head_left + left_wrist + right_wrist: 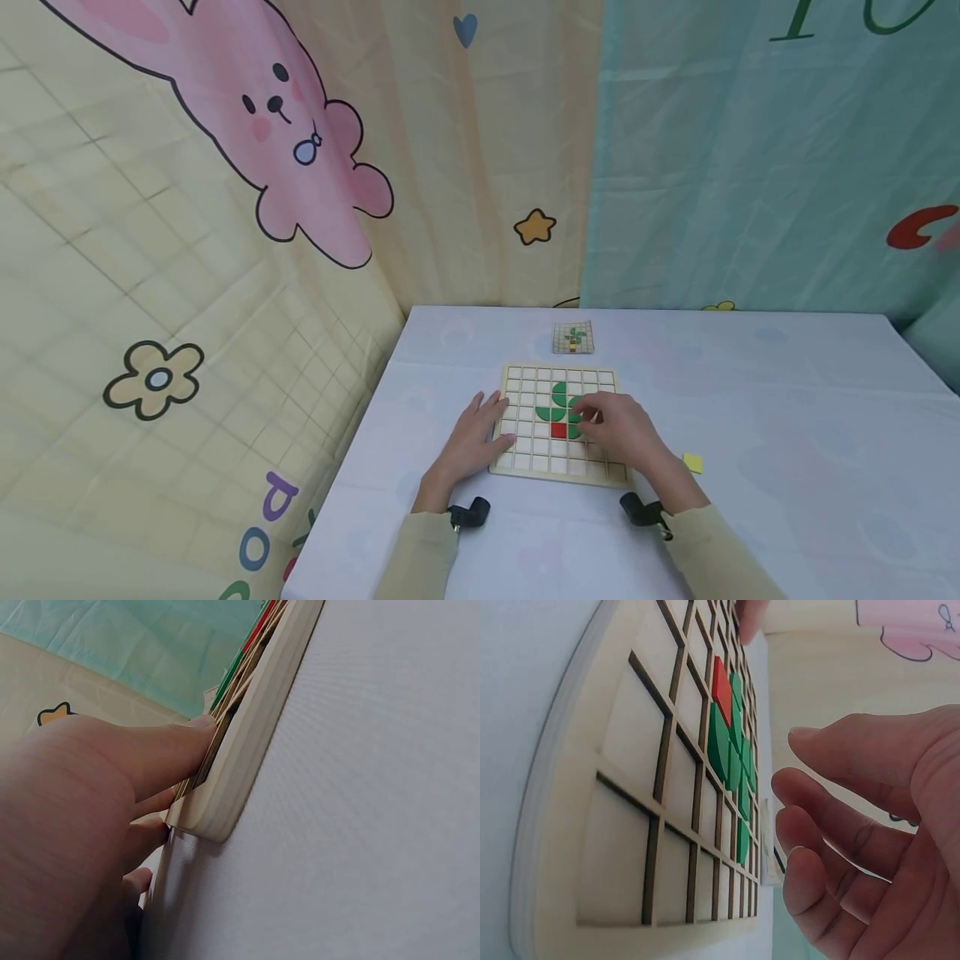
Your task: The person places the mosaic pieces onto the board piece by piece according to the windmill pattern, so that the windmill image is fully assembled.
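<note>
A wooden grid board [525, 465] lies flat on the table. Near its middle sit several green rounded tiles [551, 414] and a red square tile [558, 430]. My left hand [471, 437] rests at the board's left edge, its thumb [172, 750] on the grid and the other fingers reaching along the side. Over the right half of the board hovers my right hand [618, 423], close to the green tiles and partly covering them. In the right wrist view its fingers [802, 881] are loosely bent, apart from the thumb, with nothing seen between them.
A small pattern card [573, 337] with a green plant design lies behind the board. One yellow square tile [692, 463] is on the table [810, 467] beside the right forearm. Printed curtains [480, 150] hang along the back and left of the table.
</note>
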A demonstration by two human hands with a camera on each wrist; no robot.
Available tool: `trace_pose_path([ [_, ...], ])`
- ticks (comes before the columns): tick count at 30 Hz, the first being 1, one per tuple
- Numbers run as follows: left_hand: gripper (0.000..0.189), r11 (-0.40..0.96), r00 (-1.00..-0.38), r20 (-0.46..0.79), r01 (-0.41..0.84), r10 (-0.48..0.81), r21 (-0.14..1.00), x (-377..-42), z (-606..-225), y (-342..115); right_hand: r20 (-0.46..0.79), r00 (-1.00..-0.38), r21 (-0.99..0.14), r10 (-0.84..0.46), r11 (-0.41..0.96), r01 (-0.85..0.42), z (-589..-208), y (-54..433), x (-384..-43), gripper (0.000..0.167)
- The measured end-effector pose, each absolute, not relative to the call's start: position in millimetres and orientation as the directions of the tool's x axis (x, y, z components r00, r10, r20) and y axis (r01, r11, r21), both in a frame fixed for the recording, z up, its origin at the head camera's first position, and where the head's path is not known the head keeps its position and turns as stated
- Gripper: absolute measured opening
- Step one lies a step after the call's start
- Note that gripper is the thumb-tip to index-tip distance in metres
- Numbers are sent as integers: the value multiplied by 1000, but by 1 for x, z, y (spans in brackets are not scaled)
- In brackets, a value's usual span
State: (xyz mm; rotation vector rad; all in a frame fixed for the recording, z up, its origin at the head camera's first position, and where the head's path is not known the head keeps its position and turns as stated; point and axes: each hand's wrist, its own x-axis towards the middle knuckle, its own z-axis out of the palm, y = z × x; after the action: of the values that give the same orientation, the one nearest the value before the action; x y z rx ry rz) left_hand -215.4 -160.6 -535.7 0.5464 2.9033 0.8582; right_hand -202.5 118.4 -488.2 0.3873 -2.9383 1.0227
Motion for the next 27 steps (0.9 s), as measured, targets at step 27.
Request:
trace_pose_path([
  [27,69,775,-931,39,326,364,541,-216,-536,-162,30,-989,-577,-143,805,-134,-486,180,-188,27],
])
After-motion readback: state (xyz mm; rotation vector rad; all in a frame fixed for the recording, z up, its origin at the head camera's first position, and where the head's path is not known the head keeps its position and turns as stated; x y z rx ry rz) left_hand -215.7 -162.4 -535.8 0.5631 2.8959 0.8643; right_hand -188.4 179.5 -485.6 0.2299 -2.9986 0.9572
